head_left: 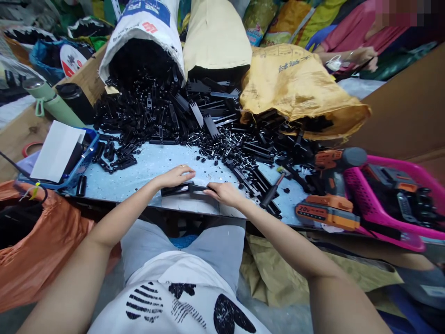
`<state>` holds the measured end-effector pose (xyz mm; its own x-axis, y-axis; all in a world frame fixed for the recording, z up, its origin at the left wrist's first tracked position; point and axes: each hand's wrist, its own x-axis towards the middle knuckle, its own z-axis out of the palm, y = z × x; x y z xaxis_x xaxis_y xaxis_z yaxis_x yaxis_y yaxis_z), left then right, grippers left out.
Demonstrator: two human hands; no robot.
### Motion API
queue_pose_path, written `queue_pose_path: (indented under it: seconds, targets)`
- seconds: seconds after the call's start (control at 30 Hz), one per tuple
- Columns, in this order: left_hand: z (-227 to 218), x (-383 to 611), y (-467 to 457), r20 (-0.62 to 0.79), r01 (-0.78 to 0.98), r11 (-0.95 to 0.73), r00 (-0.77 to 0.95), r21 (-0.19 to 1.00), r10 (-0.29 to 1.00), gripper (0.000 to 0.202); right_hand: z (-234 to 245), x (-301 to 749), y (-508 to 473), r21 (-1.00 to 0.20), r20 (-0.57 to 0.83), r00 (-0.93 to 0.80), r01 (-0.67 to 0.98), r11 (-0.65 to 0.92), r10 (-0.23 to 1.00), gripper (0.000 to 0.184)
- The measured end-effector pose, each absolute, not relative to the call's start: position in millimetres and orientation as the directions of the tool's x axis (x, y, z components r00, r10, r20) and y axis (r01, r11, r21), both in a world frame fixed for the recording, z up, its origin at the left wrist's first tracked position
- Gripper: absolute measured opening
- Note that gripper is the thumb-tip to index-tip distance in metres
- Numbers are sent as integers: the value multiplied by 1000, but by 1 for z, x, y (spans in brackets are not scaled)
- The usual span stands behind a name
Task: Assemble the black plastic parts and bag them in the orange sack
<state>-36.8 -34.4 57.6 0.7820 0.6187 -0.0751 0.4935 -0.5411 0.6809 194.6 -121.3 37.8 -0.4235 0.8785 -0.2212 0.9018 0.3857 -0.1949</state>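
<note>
At the front edge of the table, a long narrow black plastic part (200, 188) lies level between my two hands. My left hand (178, 176) curves over its left portion with the fingers close together, and its underside is hidden. At the other end, my right hand (225, 192) pinches the part between thumb and fingers. Just beyond the hands spreads a heap of small black pieces and metal pins (222, 148). Flat black pieces with notched ends (211, 126) lie on the pile behind.
Three sacks, one white (146, 25), one cream (217, 35) and one yellow (295, 88), spill black parts. To the right are a hammer (273, 191), a cordless drill (330, 190) and a pink basket (389, 232). A blue basket (92, 146) stands left. Another person's hand (365, 56) is behind.
</note>
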Motion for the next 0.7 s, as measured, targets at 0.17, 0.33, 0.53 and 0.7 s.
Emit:
queue_pose_path:
  seconds: [0.17,0.33,0.53,0.7]
  targets:
    - [65,-65,-64,-104,730,-567,644,382,758,59,19,209,-113,-355,-193,-380,886,297,904,43]
    - [55,-83,-79,-213,771,-591,635,239,742,17,24,206,-106,-385,-141,-345,883,270,928,48]
    - [50,-86,-60,-206,733,-651,681,199,703,22,24,182,-104,-284,-221,-409,896,342,886,49]
    - [45,-87,-51,-208,727,-639,685,252,698,26,22,176,-102,-223,-237,-392,912,343,889,48]
